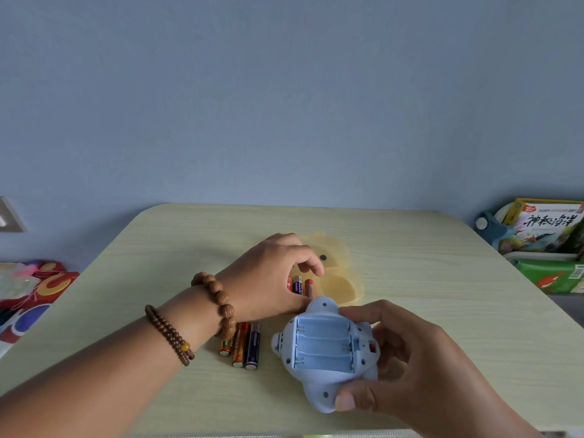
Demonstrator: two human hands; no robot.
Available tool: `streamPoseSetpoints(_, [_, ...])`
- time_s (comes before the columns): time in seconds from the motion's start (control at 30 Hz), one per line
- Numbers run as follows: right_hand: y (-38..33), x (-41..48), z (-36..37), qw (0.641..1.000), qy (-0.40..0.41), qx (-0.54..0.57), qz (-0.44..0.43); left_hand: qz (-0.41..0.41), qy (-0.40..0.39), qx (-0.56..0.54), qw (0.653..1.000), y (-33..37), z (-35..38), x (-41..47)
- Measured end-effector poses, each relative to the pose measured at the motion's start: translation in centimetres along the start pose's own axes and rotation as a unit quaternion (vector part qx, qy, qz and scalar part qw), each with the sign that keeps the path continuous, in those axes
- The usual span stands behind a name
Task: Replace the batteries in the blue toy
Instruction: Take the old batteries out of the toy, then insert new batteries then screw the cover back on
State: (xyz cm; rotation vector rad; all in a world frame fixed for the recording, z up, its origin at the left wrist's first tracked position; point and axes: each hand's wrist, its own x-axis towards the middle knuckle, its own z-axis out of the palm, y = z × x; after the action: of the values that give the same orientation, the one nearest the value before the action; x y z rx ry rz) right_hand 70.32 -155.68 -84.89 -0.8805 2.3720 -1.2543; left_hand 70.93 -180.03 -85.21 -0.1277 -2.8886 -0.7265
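Three bays sit empty in the blue toy [325,352], gripped underside-up in the right hand [407,358]. The left hand [271,273] curls over three upright batteries [298,284], grasp unclear; three more batteries [241,346] lie below its wrist.

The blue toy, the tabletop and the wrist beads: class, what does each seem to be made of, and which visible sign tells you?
Blue toy: moulded matte plastic, with smooth ribbed battery bays. Tabletop: probably pale wood-look laminate, given its faint printed grain and rounded corner. Wrist beads: likely carved wood or seed, brown and textured.
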Motion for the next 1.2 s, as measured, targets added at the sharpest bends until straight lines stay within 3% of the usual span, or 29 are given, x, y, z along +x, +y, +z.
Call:
streamPoseSetpoints(0.3, [-0.2, -0.2, 0.2, 1.0, 0.001, 0.004, 0.008, 0.0, 0.031, 0.004, 1.0, -1.7, -4.5, -3.1])
streamPoseSetpoints(0.47, [-0.6, -0.5, 0.3, 1.0, -0.004, -0.007, 0.014, -0.062, -0.133, 0.052, 0.988, -2.7, -6.5, -7.6])
streamPoseSetpoints(0.53, [-0.8, -0.6, 0.3, 1.0, -0.004, -0.014, 0.013, -0.063, -0.15, 0.073, 0.984, -2.7, -5.8, -8.4])
streamPoseSetpoints(0.87, [-0.9, -0.6, 0.4, 1.0, 0.001, -0.021, 0.001, -0.073, -0.108, 0.051, 0.99, -2.5, -6.4, -8.1])
streamPoseSetpoints(1.03, [-0.9, -0.5, 0.4, 1.0, -0.001, -0.019, 0.008, -0.074, -0.058, -0.147, 0.985, -0.9, -6.1, -7.6])
streamPoseSetpoints(1.2, [-0.6, -0.6, 0.5, 1.0, 0.007, -0.019, 0.016, -0.011, 0.073, -0.174, 0.982, 2.0, -4.0, -6.4])
